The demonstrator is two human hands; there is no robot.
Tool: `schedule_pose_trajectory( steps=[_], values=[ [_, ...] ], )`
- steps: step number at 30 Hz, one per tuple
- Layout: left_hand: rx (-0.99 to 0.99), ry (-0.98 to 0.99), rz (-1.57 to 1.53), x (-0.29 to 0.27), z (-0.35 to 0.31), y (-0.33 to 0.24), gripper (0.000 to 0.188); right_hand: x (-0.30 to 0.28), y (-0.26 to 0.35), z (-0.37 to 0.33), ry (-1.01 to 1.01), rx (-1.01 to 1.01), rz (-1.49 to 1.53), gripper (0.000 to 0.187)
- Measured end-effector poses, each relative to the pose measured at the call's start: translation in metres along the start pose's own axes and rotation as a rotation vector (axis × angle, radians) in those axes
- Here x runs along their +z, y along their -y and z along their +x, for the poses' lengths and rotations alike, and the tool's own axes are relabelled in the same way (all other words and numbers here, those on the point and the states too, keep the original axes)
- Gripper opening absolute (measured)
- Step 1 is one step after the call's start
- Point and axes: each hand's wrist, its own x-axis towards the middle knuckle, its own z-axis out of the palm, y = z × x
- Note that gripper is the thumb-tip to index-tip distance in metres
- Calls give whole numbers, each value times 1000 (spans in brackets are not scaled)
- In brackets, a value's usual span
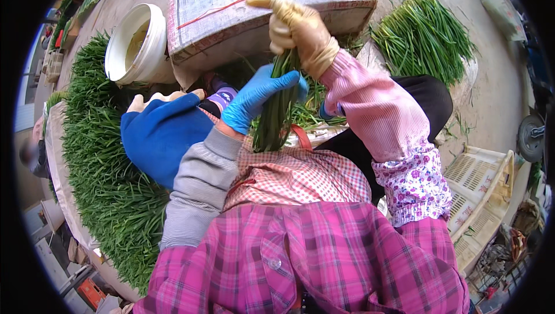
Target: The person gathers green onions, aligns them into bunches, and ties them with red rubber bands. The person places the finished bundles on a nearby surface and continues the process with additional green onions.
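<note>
My left hand (pixel 254 101), in a blue glove, is closed around a bunch of garlic chives (pixel 273 124) held upright before my lap. My right hand (pixel 303 32), in a pale yellowish rubber glove, is just above it. Its forefinger, with a tan cover on the tip, stretches left while the other fingers curl in. The bunch's upper end disappears beneath this fist, so what the curled fingers hold is hidden. Beyond lies a cloth-covered block (pixel 231 10) with a red tie strip (pixel 234 6) along its top, close to the stretched forefinger.
A large heap of chives (pixel 110 169) spreads along my left side. At the block's left end stands a white bucket (pixel 159 54) with liquid in it. Another chive pile (pixel 425 36) is at far right, a cream plastic crate (pixel 474 187) at near right. Blue fabric (pixel 159 137) is beside my left forearm.
</note>
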Motion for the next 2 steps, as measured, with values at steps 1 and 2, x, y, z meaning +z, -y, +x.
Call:
schedule_pose_trajectory(
  steps=[1, 2],
  values=[
    [198, -119, 134, 4, 2, -3, 50, 4, 6, 0, -115, -49, -78, 38],
    [191, -118, 132, 6, 1, -1, 50, 0, 13, 4, -72, -119, -80, 39]
  ],
)
